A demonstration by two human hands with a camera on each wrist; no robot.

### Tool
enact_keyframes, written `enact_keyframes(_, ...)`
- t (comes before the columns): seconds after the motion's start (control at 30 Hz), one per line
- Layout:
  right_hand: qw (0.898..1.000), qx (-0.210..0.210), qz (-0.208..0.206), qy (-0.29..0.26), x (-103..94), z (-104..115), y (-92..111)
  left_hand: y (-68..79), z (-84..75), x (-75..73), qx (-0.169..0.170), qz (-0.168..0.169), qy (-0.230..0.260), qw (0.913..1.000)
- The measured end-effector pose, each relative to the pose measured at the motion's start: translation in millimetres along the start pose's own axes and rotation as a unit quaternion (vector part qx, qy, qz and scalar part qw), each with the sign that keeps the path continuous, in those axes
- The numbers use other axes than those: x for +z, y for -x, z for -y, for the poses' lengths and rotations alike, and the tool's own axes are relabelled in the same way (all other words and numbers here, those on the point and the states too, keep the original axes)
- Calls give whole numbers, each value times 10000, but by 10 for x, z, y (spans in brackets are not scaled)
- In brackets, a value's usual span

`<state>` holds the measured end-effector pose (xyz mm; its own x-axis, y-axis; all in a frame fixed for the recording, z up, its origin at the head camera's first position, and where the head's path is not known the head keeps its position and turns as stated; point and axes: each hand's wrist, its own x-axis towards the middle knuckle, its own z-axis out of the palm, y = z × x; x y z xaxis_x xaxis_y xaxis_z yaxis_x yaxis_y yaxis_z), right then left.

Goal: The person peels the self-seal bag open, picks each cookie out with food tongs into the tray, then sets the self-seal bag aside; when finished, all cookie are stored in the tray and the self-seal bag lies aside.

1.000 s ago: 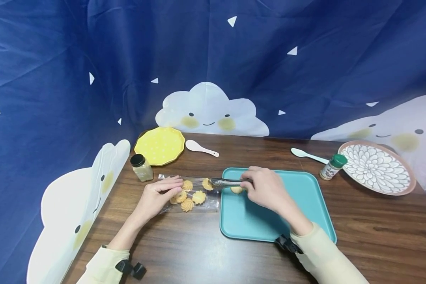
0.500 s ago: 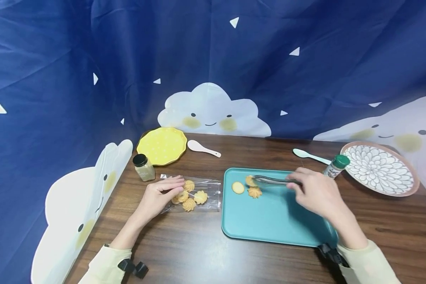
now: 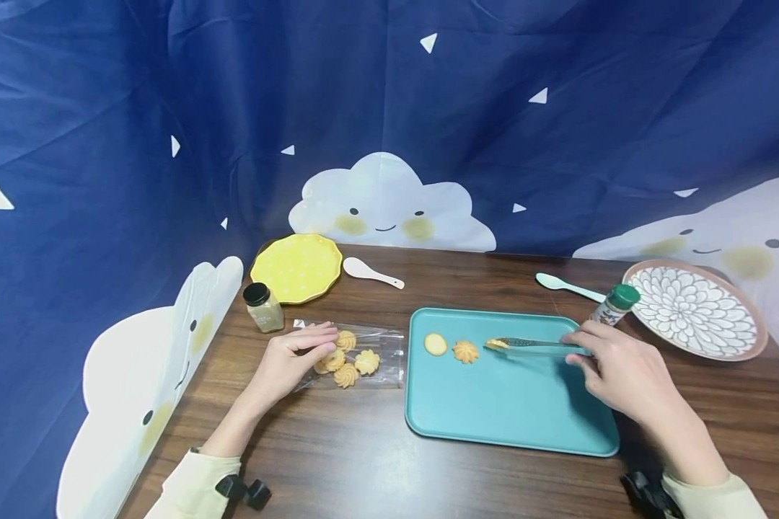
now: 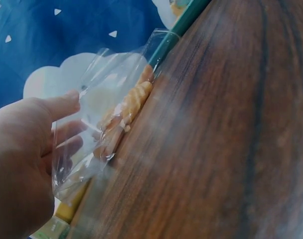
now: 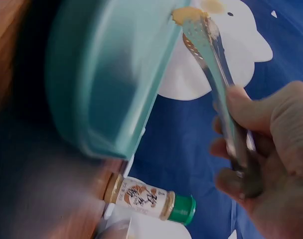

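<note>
A broad strip of the one wooden table [image 3: 357,454] runs along the near side, and my two pale sleeves [image 3: 191,483] come in over it. Beyond lies the one teal tray [image 3: 506,411]; its near half gives wide open room, and its raised rim bounds that room all round.

My right hand [image 3: 623,367], over the tray's right side, is curled round the one pair of tongs [image 3: 545,344], thumb against the metal. The tongs point left, and their tip grips one cookie [image 3: 495,344], out ahead of my fingers; I cannot tell whether it touches the tray. Two more cookies lie left of it, near one another: a star-shaped cookie [image 3: 465,352] and, farther left, a pale round cookie [image 3: 436,344].

My left hand [image 3: 298,357] is at the one clear bag [image 3: 389,360], its thumb and fingers reaching to the film; I cannot tell whether they pinch it. Four cookies show well in the bag, with part of a fifth, just beyond my fingertips. The bag's right edge sits just beside the tray's left rim.

Farther back stand two jars, a black-lidded jar [image 3: 265,310] left and a green-capped jar [image 3: 617,305] right. Past them are two plates, a yellow plate [image 3: 297,267] left and a flower-patterned plate [image 3: 691,310] right, and two spoons, a white spoon [image 3: 371,272] and a pale green spoon [image 3: 568,286]. The blue cloth [image 3: 545,43] borders the table's far edge.
</note>
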<state>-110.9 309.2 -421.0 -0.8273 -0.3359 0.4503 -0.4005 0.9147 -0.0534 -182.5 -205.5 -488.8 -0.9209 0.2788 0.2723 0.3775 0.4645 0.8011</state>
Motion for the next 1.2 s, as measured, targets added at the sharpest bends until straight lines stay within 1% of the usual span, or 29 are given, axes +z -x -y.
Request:
enact_keyframes(0.07,9999,9,117,-40,-5,5,33,5,-3,0,24,10,-15,10000)
enact_keyframes(0.17,9991,107,408,-83,-8,12,81,12,-2,-4,63,-1,-55,10000)
enact_keyframes(0.3,9962,399,756,-193,-16,19,128,15,-1,-7,72,-16,-65,10000)
enact_keyframes(0.43,9941,603,840,-315,-36,20,129,12,-2,-6,75,-26,-42,10000)
enact_keyframes(0.57,9943,647,765,-367,-48,54,67,12,-5,-2,61,-13,-42,10000)
enact_keyframes(0.7,9951,602,627,-480,-1,163,-78,12,-7,-2,67,-9,-29,10000)
enact_keyframes(0.8,9943,483,654,-685,74,310,-234,14,-10,-1,24,5,3,10000)
enact_keyframes(0.87,9920,370,834,-876,144,432,-346,17,-14,-1,-17,18,39,10000)
enact_keyframes(1.03,9816,219,1398,-1284,338,762,-609,21,-4,5,-77,10,74,9999)
enact_keyframes(1.2,9757,131,1721,-1346,476,1032,-808,6,11,0,-12,-24,81,10000)
